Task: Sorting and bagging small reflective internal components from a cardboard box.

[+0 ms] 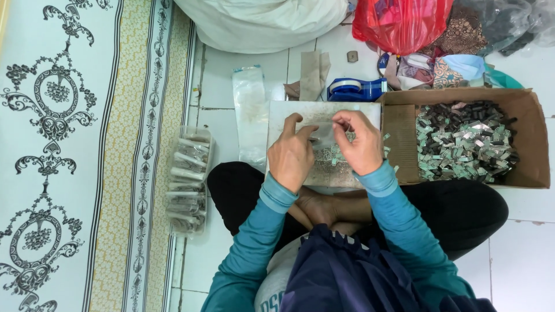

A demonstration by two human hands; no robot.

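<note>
My left hand [292,153] and my right hand [359,143] meet over a pale board [289,110] that rests in front of my crossed legs. Both pinch a small clear plastic bag [325,132] between thumbs and fingers. Several small grey-green pieces [330,156] lie scattered on the board just under the hands. What is inside the little bag is too small to make out.
An open cardboard box [529,124] full of small dark and green pieces sits to the right. A blue tape dispenser [355,89] lies behind the board. A stack of clear bags [250,110] and a filled plastic bag [188,179] lie left, beside a patterned mat [58,156].
</note>
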